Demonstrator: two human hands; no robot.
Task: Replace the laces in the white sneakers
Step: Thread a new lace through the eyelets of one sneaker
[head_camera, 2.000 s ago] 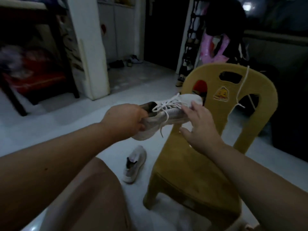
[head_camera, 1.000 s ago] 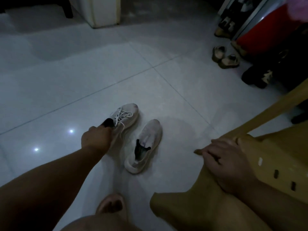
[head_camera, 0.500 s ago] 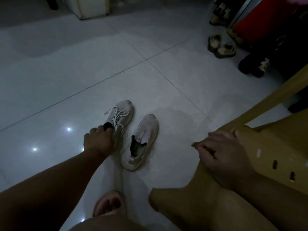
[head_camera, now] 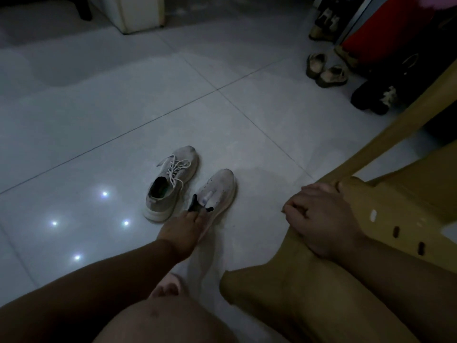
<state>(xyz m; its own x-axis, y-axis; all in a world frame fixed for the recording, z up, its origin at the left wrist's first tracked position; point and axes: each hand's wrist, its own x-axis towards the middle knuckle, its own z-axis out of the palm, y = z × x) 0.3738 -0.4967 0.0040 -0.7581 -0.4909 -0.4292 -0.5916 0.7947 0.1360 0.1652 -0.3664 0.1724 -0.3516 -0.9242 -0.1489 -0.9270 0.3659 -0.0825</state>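
Left hand [head_camera: 181, 230]: reached down to the floor, fingers closed on the heel opening of the unlaced sneaker [head_camera: 217, 191]; the exact grip is partly hidden by the back of the hand.

Unlaced sneaker: white, flat on the floor, toe pointing away, dark lining showing at the collar. Its heel is covered by the left hand.

Laced sneaker [head_camera: 171, 185]: just beside the unlaced one on its left, upright on its sole, apart from the hand. White lace [head_camera: 176, 172] threaded across the top, loose ends trailing over the side.

Right hand [head_camera: 321, 221]: resting palm down with fingers curled loosely on the front edge of the yellow plastic chair [head_camera: 385, 219]; holding nothing.

Yellow plastic chair: to the right, seat and one slanted back post in view, small slots in the seat; the rest cut off by the frame edge.

Floor [head_camera: 123, 107]: pale glossy tiles with thin dark joints; four small bright reflections of lights at lower left.

Room, far side: base of a white pillar [head_camera: 138, 13] at top; a pair of tan sandals [head_camera: 326, 70] at upper right; a dark shoe [head_camera: 371, 99] beside them; a red panel [head_camera: 380, 33] behind, with more footwear near it too dim to identify.

Near edge: bare knee and forearms of the person; toes of one foot in a pale slipper [head_camera: 168, 288], mostly hidden behind the knee.

Lighting dim throughout; corners dark and fine detail poor.
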